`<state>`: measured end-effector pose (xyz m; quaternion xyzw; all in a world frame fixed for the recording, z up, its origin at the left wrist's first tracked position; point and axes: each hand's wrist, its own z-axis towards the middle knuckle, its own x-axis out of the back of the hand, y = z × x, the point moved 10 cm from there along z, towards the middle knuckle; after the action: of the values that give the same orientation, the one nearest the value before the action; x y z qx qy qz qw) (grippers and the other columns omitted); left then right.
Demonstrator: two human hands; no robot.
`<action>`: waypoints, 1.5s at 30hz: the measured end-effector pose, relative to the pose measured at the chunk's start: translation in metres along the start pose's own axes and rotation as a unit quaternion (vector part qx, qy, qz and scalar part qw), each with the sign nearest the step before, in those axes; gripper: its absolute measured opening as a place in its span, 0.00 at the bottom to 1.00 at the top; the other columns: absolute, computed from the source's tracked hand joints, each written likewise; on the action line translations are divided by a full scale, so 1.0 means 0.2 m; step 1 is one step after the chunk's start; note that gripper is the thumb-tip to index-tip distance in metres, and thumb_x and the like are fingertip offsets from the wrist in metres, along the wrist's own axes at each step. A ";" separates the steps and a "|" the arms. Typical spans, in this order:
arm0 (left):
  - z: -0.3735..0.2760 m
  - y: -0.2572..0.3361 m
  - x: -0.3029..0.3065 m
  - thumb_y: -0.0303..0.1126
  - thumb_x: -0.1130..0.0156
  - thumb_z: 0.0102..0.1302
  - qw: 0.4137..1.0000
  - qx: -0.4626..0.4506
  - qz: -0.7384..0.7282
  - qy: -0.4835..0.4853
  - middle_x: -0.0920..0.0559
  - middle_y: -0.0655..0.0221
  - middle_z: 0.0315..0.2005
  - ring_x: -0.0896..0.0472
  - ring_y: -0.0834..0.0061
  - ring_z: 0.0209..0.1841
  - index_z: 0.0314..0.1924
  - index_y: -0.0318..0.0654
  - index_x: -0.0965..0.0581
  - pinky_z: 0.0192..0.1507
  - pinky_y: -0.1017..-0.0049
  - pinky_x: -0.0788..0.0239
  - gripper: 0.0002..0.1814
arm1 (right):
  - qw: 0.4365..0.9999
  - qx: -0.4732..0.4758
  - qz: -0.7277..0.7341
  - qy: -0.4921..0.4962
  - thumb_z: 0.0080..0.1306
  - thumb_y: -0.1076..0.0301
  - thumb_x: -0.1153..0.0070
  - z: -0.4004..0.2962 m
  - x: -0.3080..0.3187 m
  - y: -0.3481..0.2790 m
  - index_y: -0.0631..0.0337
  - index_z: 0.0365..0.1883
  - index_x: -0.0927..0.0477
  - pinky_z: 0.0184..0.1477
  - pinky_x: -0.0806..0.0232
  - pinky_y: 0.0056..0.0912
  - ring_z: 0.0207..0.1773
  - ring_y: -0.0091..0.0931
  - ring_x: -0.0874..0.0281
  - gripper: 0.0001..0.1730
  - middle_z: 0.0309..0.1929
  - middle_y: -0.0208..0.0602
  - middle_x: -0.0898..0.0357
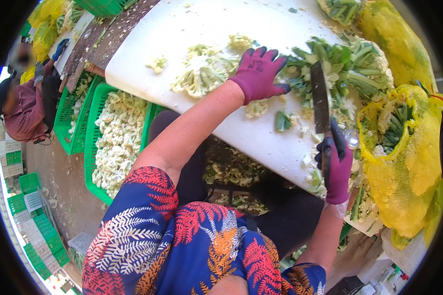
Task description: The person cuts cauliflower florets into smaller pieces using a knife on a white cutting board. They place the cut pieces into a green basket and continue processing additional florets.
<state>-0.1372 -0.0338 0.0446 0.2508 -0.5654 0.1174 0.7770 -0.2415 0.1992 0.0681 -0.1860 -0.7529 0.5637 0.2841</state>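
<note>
My right hand (336,158), in a purple and black glove, grips the handle of a broad-bladed cleaver (320,99). The blade points away from me, over green cauliflower leaves and stalks (326,66). My left hand (260,73), gloved alike, is spread palm down with its fingers apart above the white cutting board (192,31). Just left of it lies a cut cauliflower head (203,72) with pale florets fanned out. Small florets (256,108) and a green leaf piece (282,121) sit below that hand. Beyond the cleaver rests a leafy cauliflower (371,66).
Yellow mesh sacks of cauliflower (409,169) stand along the right side. A green plastic crate (92,147) full of florets is at my left, beside another crate (68,121). A person (26,107) sits farther left. Leaf scraps (236,166) lie under the board.
</note>
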 end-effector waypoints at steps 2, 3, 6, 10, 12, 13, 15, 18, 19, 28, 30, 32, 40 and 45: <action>0.03 0.02 -0.04 0.61 0.37 0.60 0.998 0.027 0.052 -0.030 0.33 0.59 0.69 0.40 0.51 0.73 0.69 0.49 0.32 0.71 0.49 0.49 0.41 | 0.999 -0.003 0.040 -0.002 0.74 0.64 0.50 -0.07 0.06 0.05 0.61 0.67 0.27 0.27 0.40 0.17 0.25 0.12 0.37 0.25 0.28 0.24 0.27; 0.03 0.02 -0.06 0.59 0.36 0.60 0.997 0.041 0.053 -0.039 0.33 0.60 0.68 0.40 0.51 0.73 0.69 0.49 0.32 0.71 0.48 0.49 0.41 | 0.999 -0.012 0.019 0.023 0.74 0.62 0.49 -0.11 0.11 0.06 0.61 0.68 0.27 0.27 0.40 0.17 0.25 0.13 0.37 0.25 0.28 0.24 0.27; 0.03 0.01 -0.07 0.54 0.35 0.59 0.992 0.022 0.068 -0.105 0.32 0.60 0.68 0.41 0.51 0.73 0.68 0.49 0.30 0.71 0.49 0.49 0.38 | 0.994 -0.062 0.001 0.088 0.73 0.55 0.48 -0.27 0.26 0.13 0.60 0.69 0.29 0.26 0.41 0.18 0.25 0.14 0.36 0.30 0.27 0.24 0.28; 0.10 -0.22 0.00 0.47 0.39 0.63 0.978 0.084 0.166 -0.091 0.28 0.60 0.65 0.38 0.52 0.72 0.64 0.51 0.27 0.71 0.48 0.47 0.29 | 0.994 -0.049 0.004 0.100 0.75 0.56 0.51 -0.40 0.33 0.22 0.60 0.70 0.31 0.24 0.40 0.16 0.22 0.14 0.35 0.29 0.26 0.25 0.29; 0.16 -0.31 0.10 0.42 0.41 0.66 0.964 0.102 0.242 -0.034 0.24 0.61 0.61 0.35 0.53 0.71 0.61 0.52 0.25 0.68 0.48 0.44 0.23 | 0.985 -0.089 0.075 0.131 0.74 0.58 0.50 -0.44 0.34 0.32 0.61 0.71 0.32 0.24 0.40 0.16 0.23 0.14 0.34 0.29 0.27 0.26 0.29; 0.15 -0.28 0.21 0.40 0.41 0.66 0.969 0.074 0.226 0.066 0.22 0.62 0.58 0.28 0.56 0.64 0.58 0.51 0.23 0.64 0.51 0.39 0.20 | 0.978 -0.103 0.108 0.147 0.74 0.60 0.50 -0.44 0.34 0.36 0.61 0.71 0.33 0.24 0.40 0.16 0.23 0.14 0.34 0.30 0.28 0.26 0.28; 0.19 -0.21 0.19 0.40 0.40 0.66 0.989 0.042 0.120 0.076 0.18 0.63 0.50 0.22 0.63 0.55 0.54 0.50 0.21 0.60 0.58 0.35 0.17 | 0.979 -0.050 0.118 0.159 0.72 0.63 0.47 -0.42 0.36 0.35 0.62 0.72 0.34 0.26 0.41 0.16 0.26 0.14 0.33 0.31 0.32 0.29 0.25; 0.13 0.15 0.03 0.41 0.38 0.65 0.997 -0.067 0.043 -0.018 0.17 0.69 0.38 0.18 0.68 0.44 0.48 0.48 0.19 0.54 0.63 0.33 0.14 | 0.984 -0.024 0.087 0.156 0.67 0.65 0.41 -0.33 0.39 0.38 0.62 0.70 0.32 0.29 0.35 0.25 0.28 0.24 0.25 0.33 0.40 0.38 0.20; 0.06 0.24 0.08 0.42 0.37 0.65 0.993 -0.101 0.003 0.063 0.17 0.68 0.39 0.18 0.66 0.43 0.48 0.46 0.19 0.55 0.63 0.33 0.14 | 0.980 0.051 -0.083 0.176 0.67 0.65 0.40 -0.30 0.43 0.31 0.62 0.69 0.31 0.31 0.33 0.30 0.30 0.29 0.24 0.33 0.39 0.41 0.20; -0.44 0.19 0.06 0.41 0.37 0.63 0.995 -0.094 0.022 -0.006 0.28 0.59 0.62 0.30 0.58 0.63 0.63 0.44 0.27 0.63 0.56 0.39 0.28 | 0.854 0.166 -0.471 0.144 0.61 0.62 0.35 -0.08 0.33 0.15 0.61 0.66 0.27 0.45 0.28 0.49 0.46 0.47 0.20 0.34 0.48 0.52 0.22; -0.47 0.13 0.06 0.39 0.37 0.63 0.995 -0.096 0.030 0.017 0.28 0.59 0.62 0.30 0.58 0.63 0.63 0.44 0.27 0.63 0.58 0.38 0.28 | 0.874 0.268 -0.378 0.149 0.61 0.67 0.36 0.03 0.27 0.01 0.62 0.69 0.31 0.49 0.28 0.45 0.52 0.42 0.20 0.37 0.52 0.50 0.23; -0.42 0.14 0.09 0.39 0.37 0.63 0.987 -0.144 0.060 0.026 0.27 0.60 0.61 0.29 0.60 0.63 0.63 0.45 0.27 0.62 0.59 0.37 0.28 | 0.924 0.300 -0.205 0.114 0.61 0.71 0.37 0.26 0.27 -0.04 0.63 0.72 0.36 0.52 0.27 0.40 0.57 0.38 0.22 0.40 0.56 0.48 0.23; -0.03 -0.33 0.32 0.43 0.38 0.66 0.955 -0.042 0.251 0.153 0.24 0.65 0.59 0.27 0.62 0.62 0.61 0.50 0.25 0.64 0.53 0.39 0.23 | 0.989 0.143 0.019 -0.001 0.60 0.76 0.34 0.99 0.09 -0.05 0.66 0.72 0.40 0.51 0.28 0.24 0.50 0.24 0.21 0.43 0.59 0.41 0.24; -0.07 -0.16 0.37 0.45 0.38 0.66 0.941 -0.048 0.270 0.197 0.23 0.64 0.58 0.27 0.62 0.63 0.57 0.49 0.22 0.66 0.52 0.42 0.21 | 0.999 0.035 0.005 0.024 0.60 0.63 0.31 1.02 0.19 0.04 0.69 0.65 0.28 0.62 0.36 0.26 0.57 0.24 0.25 0.36 0.54 0.35 0.19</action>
<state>-0.0862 -0.0613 0.1026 0.0226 -0.4522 0.3429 0.8230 -0.4011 0.0732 0.0267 -0.1936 -0.7246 0.5865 0.3058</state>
